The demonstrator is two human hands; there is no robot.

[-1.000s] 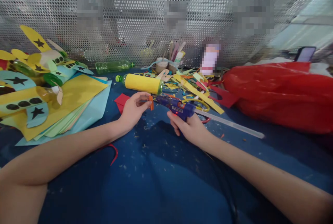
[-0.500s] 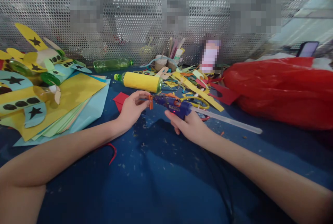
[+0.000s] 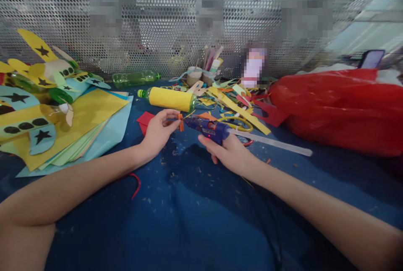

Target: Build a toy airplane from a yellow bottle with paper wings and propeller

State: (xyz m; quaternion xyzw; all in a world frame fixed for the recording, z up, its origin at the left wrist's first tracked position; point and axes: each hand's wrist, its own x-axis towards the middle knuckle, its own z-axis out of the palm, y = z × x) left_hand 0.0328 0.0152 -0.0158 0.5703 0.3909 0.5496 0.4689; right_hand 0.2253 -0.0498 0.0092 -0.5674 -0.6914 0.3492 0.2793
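Note:
My right hand (image 3: 231, 153) grips a blue glue gun (image 3: 209, 128) with a clear glue stick (image 3: 277, 145) sticking out behind it; its nozzle points left. My left hand (image 3: 159, 130) pinches a small orange piece (image 3: 180, 122) right at the nozzle tip. Both hands hover just above the blue table cover (image 3: 189, 203). Beyond them lies a bottle wrapped in yellow paper (image 3: 170, 98), and a red paper piece (image 3: 145, 120) sits beside my left hand.
A stack of coloured paper sheets (image 3: 85, 124) and bottle planes with star wings (image 3: 37, 86) fill the left. Paper scraps (image 3: 236, 103) and cups of sticks (image 3: 204, 73) lie at the back. A red plastic bag (image 3: 340, 111) sits right. Perforated metal screen (image 3: 189, 19) behind.
The glue gun and the orange piece have shifted slightly left and up; the glue stick's tail moved with them. The hands keep the same grips.

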